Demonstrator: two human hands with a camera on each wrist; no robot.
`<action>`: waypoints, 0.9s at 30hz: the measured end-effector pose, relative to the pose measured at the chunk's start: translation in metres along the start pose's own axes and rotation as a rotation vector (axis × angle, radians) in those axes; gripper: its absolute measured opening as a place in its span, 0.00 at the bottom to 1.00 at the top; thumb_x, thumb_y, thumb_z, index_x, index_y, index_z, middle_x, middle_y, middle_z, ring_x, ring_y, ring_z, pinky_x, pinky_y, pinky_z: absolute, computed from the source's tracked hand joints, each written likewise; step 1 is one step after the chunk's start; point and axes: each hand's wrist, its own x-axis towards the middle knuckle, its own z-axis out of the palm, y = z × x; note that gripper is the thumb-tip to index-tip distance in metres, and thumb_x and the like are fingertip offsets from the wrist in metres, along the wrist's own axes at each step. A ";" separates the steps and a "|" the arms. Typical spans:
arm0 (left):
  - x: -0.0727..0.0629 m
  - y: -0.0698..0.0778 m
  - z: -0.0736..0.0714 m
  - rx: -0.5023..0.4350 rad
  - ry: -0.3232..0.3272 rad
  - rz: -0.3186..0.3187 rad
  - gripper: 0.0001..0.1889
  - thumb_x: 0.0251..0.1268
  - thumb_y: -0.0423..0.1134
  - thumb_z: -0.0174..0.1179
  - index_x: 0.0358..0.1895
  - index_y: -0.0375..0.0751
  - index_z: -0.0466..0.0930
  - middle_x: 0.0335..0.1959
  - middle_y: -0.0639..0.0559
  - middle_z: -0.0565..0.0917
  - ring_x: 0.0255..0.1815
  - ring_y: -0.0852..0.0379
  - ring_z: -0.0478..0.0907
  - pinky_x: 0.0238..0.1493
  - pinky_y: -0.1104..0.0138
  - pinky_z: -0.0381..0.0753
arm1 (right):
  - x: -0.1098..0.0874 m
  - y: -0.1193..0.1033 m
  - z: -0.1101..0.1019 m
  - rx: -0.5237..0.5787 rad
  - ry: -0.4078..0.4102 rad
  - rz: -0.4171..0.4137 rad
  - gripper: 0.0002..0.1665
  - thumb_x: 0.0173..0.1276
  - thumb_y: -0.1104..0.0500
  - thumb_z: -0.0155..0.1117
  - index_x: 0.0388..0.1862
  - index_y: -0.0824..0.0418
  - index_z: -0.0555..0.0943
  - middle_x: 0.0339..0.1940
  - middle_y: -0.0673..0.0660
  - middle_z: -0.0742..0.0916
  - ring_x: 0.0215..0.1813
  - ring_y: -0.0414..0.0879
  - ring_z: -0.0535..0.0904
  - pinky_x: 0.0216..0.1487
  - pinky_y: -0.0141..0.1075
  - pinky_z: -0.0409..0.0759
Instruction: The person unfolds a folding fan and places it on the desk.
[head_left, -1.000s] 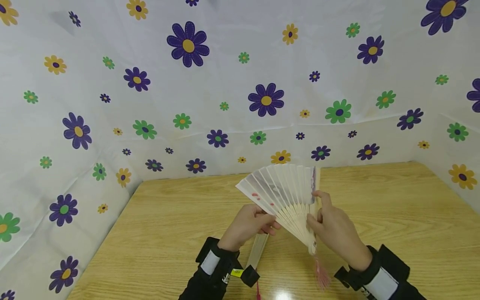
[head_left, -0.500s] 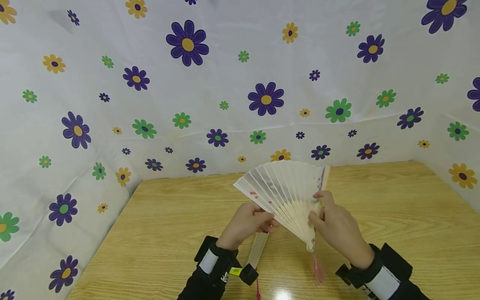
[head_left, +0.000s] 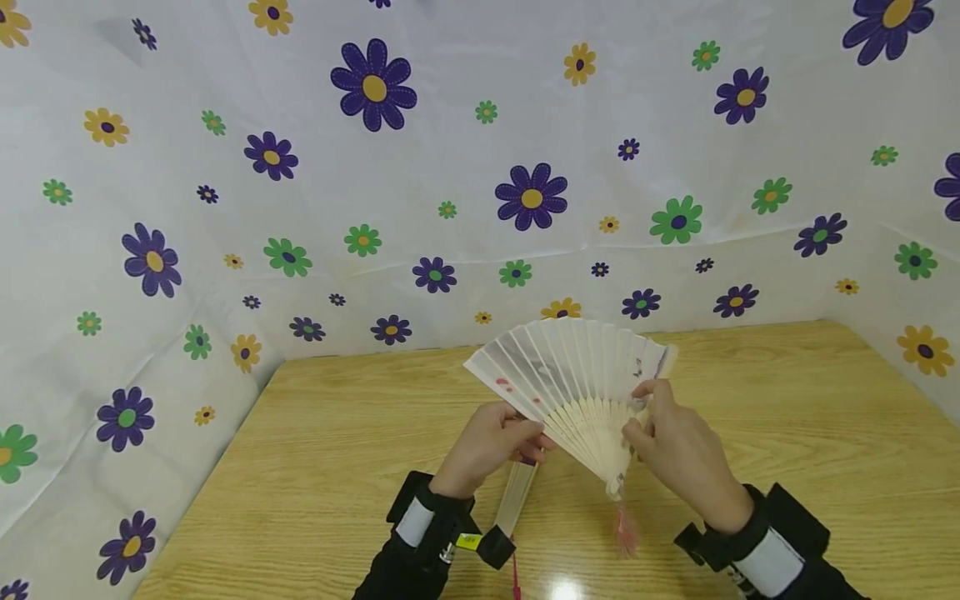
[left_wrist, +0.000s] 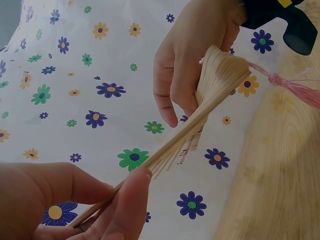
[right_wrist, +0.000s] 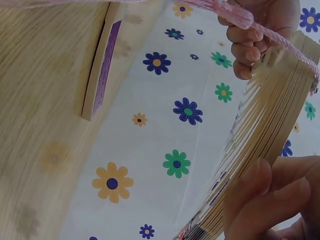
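A pale folding fan point(head_left: 581, 375) with thin wooden ribs and faint red and grey painting is spread wide above the table. My left hand point(head_left: 491, 442) pinches its left outer rib between thumb and fingers; the left wrist view shows that grip point(left_wrist: 100, 200) close up. On the other side, my right hand point(head_left: 678, 442) holds the right outer rib, thumb below and index finger higher up. A pink tassel point(head_left: 625, 531) hangs from the pivot end. Beneath my left hand lies a second, folded fan point(head_left: 517, 496), with a purple strip on it in the right wrist view point(right_wrist: 107, 70).
The wooden table point(head_left: 337, 433) stretches out around both hands. A white cloth point(head_left: 442, 150) printed with purple, yellow and green flowers rises behind the table and along its sides. A red cord point(head_left: 516, 575) trails from the folded fan toward the near edge.
The fan has spread wider as my right hand drew its outer rib rightward and tilted it. The pivot and tassel have shifted slightly left and up. My left hand keeps its pinch, moving slightly.
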 end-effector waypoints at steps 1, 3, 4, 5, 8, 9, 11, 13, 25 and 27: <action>0.000 0.000 0.000 -0.003 0.003 0.001 0.16 0.75 0.32 0.52 0.54 0.22 0.81 0.40 0.29 0.89 0.25 0.68 0.82 0.43 0.58 0.89 | 0.000 0.000 -0.001 -0.003 -0.006 0.006 0.22 0.67 0.66 0.57 0.58 0.71 0.71 0.16 0.48 0.76 0.16 0.39 0.63 0.17 0.29 0.55; -0.001 0.001 0.000 -0.005 0.010 0.006 0.16 0.75 0.32 0.51 0.55 0.22 0.80 0.41 0.27 0.88 0.25 0.69 0.83 0.43 0.56 0.89 | 0.001 0.001 -0.002 -0.005 -0.019 0.014 0.21 0.67 0.65 0.57 0.58 0.71 0.73 0.16 0.49 0.78 0.16 0.40 0.64 0.17 0.29 0.56; -0.001 0.001 0.000 -0.007 0.014 0.006 0.16 0.75 0.32 0.51 0.55 0.22 0.80 0.41 0.27 0.88 0.25 0.69 0.83 0.44 0.55 0.89 | 0.001 0.001 -0.003 -0.004 -0.026 0.016 0.20 0.67 0.65 0.57 0.57 0.71 0.74 0.16 0.49 0.79 0.16 0.40 0.64 0.17 0.29 0.56; -0.001 0.002 0.000 -0.011 0.019 0.004 0.16 0.75 0.31 0.51 0.55 0.22 0.80 0.41 0.27 0.88 0.25 0.69 0.83 0.44 0.54 0.89 | 0.001 0.001 -0.004 -0.003 -0.033 0.017 0.18 0.67 0.65 0.57 0.55 0.71 0.75 0.16 0.49 0.79 0.16 0.40 0.64 0.17 0.29 0.56; -0.001 0.002 0.000 -0.019 0.021 0.000 0.16 0.75 0.31 0.51 0.55 0.22 0.80 0.41 0.28 0.89 0.26 0.69 0.83 0.45 0.54 0.89 | 0.001 0.001 -0.006 0.008 -0.056 0.016 0.14 0.68 0.66 0.55 0.51 0.71 0.78 0.15 0.49 0.80 0.16 0.40 0.67 0.17 0.29 0.57; -0.001 0.002 0.000 -0.020 0.022 -0.003 0.16 0.74 0.31 0.51 0.55 0.22 0.80 0.41 0.29 0.89 0.27 0.69 0.84 0.45 0.55 0.89 | 0.001 0.001 -0.006 0.013 -0.062 0.018 0.13 0.68 0.66 0.55 0.49 0.71 0.78 0.15 0.49 0.81 0.16 0.40 0.69 0.17 0.29 0.57; -0.001 0.003 -0.001 -0.020 0.023 -0.007 0.16 0.74 0.32 0.51 0.55 0.23 0.80 0.40 0.31 0.90 0.29 0.67 0.86 0.44 0.56 0.89 | 0.001 0.000 -0.006 0.023 -0.069 0.020 0.13 0.69 0.66 0.55 0.48 0.71 0.80 0.16 0.50 0.82 0.17 0.39 0.72 0.18 0.29 0.59; -0.001 0.003 -0.001 -0.017 0.020 -0.008 0.16 0.74 0.32 0.52 0.55 0.23 0.80 0.40 0.32 0.90 0.31 0.65 0.88 0.44 0.58 0.89 | 0.001 0.000 -0.006 0.034 -0.071 0.024 0.12 0.69 0.66 0.55 0.47 0.71 0.80 0.16 0.50 0.83 0.17 0.39 0.74 0.18 0.29 0.60; 0.000 0.004 -0.007 -0.001 0.055 0.004 0.17 0.78 0.33 0.49 0.58 0.25 0.80 0.40 0.33 0.90 0.38 0.52 0.91 0.45 0.61 0.88 | 0.004 0.001 -0.006 0.039 -0.017 0.015 0.11 0.75 0.59 0.63 0.39 0.68 0.83 0.18 0.51 0.87 0.19 0.40 0.77 0.20 0.32 0.62; 0.000 0.005 -0.008 -0.002 0.066 -0.006 0.17 0.78 0.34 0.49 0.58 0.25 0.80 0.40 0.33 0.90 0.37 0.56 0.91 0.42 0.66 0.86 | 0.005 0.002 -0.006 0.038 -0.017 0.026 0.13 0.75 0.58 0.63 0.39 0.69 0.83 0.19 0.52 0.88 0.21 0.41 0.81 0.21 0.32 0.66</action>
